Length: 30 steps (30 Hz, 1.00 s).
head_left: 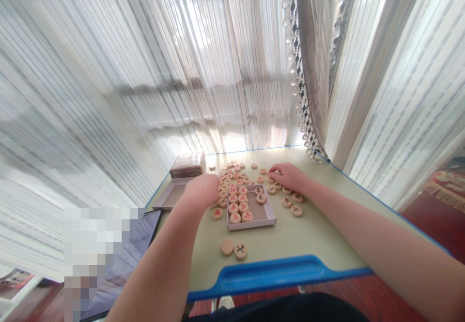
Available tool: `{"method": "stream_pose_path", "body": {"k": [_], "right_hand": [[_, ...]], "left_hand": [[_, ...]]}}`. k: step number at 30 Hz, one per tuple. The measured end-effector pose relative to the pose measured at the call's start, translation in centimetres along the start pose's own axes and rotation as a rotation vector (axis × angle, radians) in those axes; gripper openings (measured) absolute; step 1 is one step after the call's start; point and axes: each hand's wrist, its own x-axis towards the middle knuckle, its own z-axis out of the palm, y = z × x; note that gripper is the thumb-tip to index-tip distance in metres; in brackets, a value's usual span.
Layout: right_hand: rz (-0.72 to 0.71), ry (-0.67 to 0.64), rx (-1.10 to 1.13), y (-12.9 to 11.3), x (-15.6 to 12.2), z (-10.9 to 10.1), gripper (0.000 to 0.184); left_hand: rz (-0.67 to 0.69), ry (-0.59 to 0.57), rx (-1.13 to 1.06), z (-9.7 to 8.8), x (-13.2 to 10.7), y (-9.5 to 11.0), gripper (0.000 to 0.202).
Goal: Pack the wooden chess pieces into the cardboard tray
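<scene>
Round wooden chess pieces with red and black characters lie scattered on a pale green table. A shallow grey box tray in the middle holds several pieces in rows. My left hand is curled closed at the tray's left edge, fingers turned away from me and what they hold is hidden. My right hand rests on the table right of the tray, fingertips pinched on a piece. Two loose pieces lie near the front.
A second tray and a brown box sit at the back left. The table has a blue rim with a pen groove in front. Sheer curtains hang behind. A dark tablet lies at the left.
</scene>
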Motion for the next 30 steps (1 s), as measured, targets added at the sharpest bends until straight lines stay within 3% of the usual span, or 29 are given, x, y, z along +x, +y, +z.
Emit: {"method": "stream_pose_path", "body": {"k": [3,6,8,12,17,20,23,30], "right_hand": [[0.022,0.006,-0.003,0.1,0.1,0.0,0.025],[0.029,0.017,0.002,0.3,0.1,0.0,0.023],[0.039,0.025,0.015,0.4,0.1,0.0,0.022],[0.138,0.025,0.137,0.6,0.1,0.3,0.023],[0.075,0.033,0.032,0.5,0.1,0.2,0.023],[0.054,0.046,-0.087,0.3,0.1,-0.2,0.028],[0.122,0.028,-0.135,0.3,0.1,-0.6,0.028],[0.275,0.012,-0.065,1.4,0.5,-0.5,0.019]], "left_hand": [[-0.06,0.095,-0.007,0.1,0.0,0.2,0.022],[-0.051,0.276,-0.081,0.4,0.1,0.7,0.025],[0.066,0.372,-0.192,0.9,0.5,1.2,0.028],[0.314,0.428,-0.512,2.5,1.9,2.2,0.033],[0.367,0.368,-0.719,4.4,3.5,2.8,0.041],[0.375,0.271,-0.883,4.8,3.8,3.1,0.052],[0.394,0.176,-1.041,5.0,3.8,3.4,0.061],[0.381,0.119,-1.212,5.5,4.0,4.0,0.066]]}}
